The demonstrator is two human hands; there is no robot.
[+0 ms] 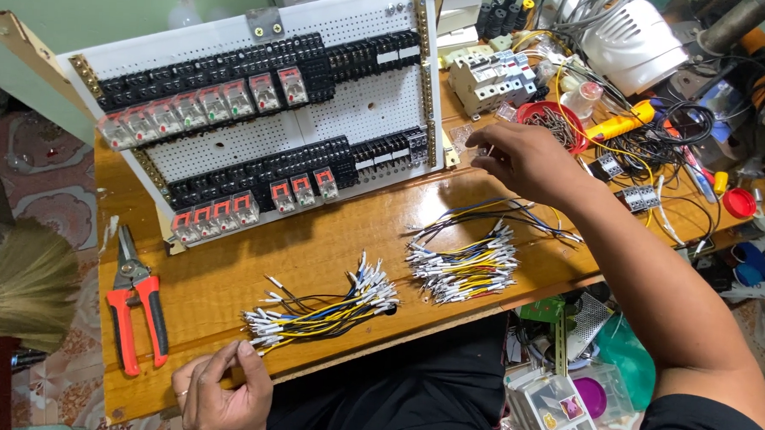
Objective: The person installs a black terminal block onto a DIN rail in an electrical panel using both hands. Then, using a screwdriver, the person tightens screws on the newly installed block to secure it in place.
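My left hand (220, 394) rests on the front edge of the wooden table (312, 255), fingers curled, fingertips touching the near end of a bundle of short yellow, black and blue wires (322, 311). My right hand (522, 159) reaches out to the right of the white perforated panel (257, 123), pinching something small and pale between thumb and fingers; what it is I cannot tell. A second bundle of ferruled wires (466, 266) lies below that hand. The panel leans upright and carries rows of black terminal blocks and clear relays.
Red-handled crimping pliers (137, 312) lie at the table's left. Grey circuit breakers (492, 78), a red bowl (550, 119), a yellow tool (618, 126) and tangled cables crowd the right. A white fan (635, 41) stands at the back. A broom (23, 281) sits left.
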